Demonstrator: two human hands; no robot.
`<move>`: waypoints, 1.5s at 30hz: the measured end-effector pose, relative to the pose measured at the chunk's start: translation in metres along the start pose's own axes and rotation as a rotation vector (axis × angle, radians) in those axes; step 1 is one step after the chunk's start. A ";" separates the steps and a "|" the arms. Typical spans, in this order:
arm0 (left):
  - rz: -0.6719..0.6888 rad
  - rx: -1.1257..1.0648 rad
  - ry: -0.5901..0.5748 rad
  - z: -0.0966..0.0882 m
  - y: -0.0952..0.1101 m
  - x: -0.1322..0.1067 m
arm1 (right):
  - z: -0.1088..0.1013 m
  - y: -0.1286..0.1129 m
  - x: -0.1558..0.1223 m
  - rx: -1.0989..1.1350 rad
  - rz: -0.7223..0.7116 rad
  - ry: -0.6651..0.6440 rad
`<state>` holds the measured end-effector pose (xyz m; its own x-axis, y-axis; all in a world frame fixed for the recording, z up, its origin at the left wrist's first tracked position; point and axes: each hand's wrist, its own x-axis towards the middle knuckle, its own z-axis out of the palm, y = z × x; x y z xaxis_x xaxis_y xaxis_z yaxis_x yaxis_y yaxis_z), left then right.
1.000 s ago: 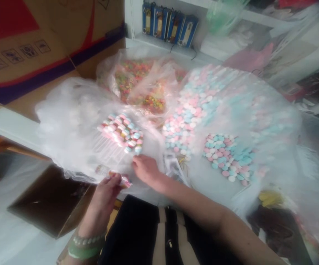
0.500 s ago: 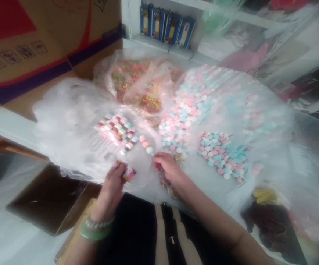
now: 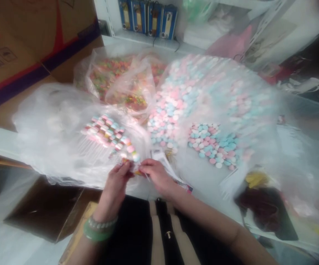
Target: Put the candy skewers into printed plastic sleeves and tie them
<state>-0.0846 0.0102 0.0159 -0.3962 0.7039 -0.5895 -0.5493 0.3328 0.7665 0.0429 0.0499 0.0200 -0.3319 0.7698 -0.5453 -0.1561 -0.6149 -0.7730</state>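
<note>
My left hand is closed, pinching a small printed plastic wrapper between thumb and fingers. Right beside it, my right hand is closed on the thin stick of a marshmallow skewer, at the wrapper's edge. The pink, green and light-blue pieces of this skewer point away from me, just above the wrapper. Whether the stick is inside the wrapper or over it, I cannot tell. Beyond my left hand lies a pile of similar marshmallow skewers, their white sticks toward me.
Loose pink, blue and white marshmallow pieces lie on the table, with more on a plastic sheet behind. A clear bag of colourful small candies stands at the back. White printed strips lie by my right hand. A cardboard box rises at left.
My hands have come together. My right hand has brought the skewer left and down to the wrapper in my left hand. The view has shifted slightly, and the white printed strips now show.
</note>
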 end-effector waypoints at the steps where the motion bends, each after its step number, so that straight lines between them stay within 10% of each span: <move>1: -0.009 -0.007 -0.004 0.000 0.001 0.000 | -0.002 -0.002 0.001 -0.019 -0.006 -0.016; 13: -0.265 -0.498 0.179 -0.016 0.025 0.021 | -0.060 0.003 -0.038 -0.699 -0.601 0.037; 27: -0.202 -0.540 0.173 -0.003 0.021 0.010 | -0.057 0.011 -0.043 -1.438 -1.262 0.240; 35: -0.142 -0.504 0.179 -0.001 0.015 0.014 | -0.065 0.021 -0.038 -1.291 -1.069 0.143; 45: 0.153 -0.296 0.147 -0.046 0.032 0.028 | -0.066 0.009 -0.007 -0.494 -0.240 0.157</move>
<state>-0.1473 0.0123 0.0122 -0.5800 0.6264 -0.5208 -0.6562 0.0196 0.7543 0.1055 0.0507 -0.0047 -0.1931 0.9174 -0.3481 0.2559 -0.2954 -0.9205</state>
